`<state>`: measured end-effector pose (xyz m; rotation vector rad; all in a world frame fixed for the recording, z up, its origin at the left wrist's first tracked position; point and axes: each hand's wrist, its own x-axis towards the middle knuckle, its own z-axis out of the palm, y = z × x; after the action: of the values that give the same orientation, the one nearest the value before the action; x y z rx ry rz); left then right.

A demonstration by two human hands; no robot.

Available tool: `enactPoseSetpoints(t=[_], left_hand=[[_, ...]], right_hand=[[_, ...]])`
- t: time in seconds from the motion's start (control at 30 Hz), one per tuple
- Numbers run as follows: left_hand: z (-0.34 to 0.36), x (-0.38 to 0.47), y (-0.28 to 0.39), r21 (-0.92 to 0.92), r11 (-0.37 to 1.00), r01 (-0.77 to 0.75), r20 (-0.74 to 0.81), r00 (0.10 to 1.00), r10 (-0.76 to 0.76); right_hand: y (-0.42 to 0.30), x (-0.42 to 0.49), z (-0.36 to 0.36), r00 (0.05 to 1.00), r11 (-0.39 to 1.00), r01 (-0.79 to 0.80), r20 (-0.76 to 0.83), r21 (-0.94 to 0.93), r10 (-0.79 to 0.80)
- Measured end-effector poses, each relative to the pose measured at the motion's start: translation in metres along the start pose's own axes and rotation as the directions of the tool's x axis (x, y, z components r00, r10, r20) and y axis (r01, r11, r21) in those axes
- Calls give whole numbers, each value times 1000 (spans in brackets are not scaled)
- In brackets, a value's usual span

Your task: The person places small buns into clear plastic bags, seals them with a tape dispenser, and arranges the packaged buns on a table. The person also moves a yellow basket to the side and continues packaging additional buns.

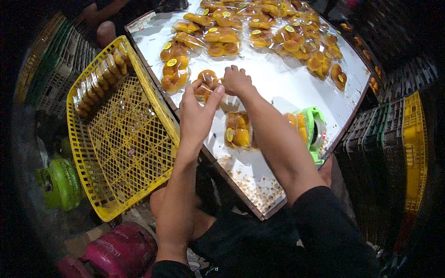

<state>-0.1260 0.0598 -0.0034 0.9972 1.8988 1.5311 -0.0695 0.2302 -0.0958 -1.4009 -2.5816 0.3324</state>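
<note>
My left hand [201, 109] is at a clear bag of golden-brown bread rolls [208, 78] on the white tabletop [267, 74], thumb and fingers at its near side. My right hand [237, 80] is at the right end of the same bag, fingers curled; whether it pinches the film is hard to see. Nearer me lies another bagged bread with a yellow sticker [239, 130]. Beyond my right forearm stands a green tape dispenser [314, 133], a bagged bread [295, 121] beside it. A bagged bread with a yellow sticker [175, 73] lies left of my hands.
Many bagged breads [222, 34] cover the table's far part. A yellow plastic basket [174, 130] with a row of bagged breads [100, 83] stands at the left. Gas cylinders, green [64, 184] and pink [120, 248], are below. Stacked crates [375, 139] stand right. Another person's arm [100, 14] shows upper left.
</note>
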Motion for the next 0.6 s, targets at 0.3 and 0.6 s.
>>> enactPoseSetpoints(t=[0.3, 0.6], left_hand=[[-1, -19, -23, -571, 764, 302, -120, 889, -442], [54, -102, 14, -173, 893, -416, 63, 900, 431]], right_hand=[[-5, -136, -72, 989, 694, 147, -128, 704, -80], [41, -255, -160, 963, 691, 204, -268, 693, -15]])
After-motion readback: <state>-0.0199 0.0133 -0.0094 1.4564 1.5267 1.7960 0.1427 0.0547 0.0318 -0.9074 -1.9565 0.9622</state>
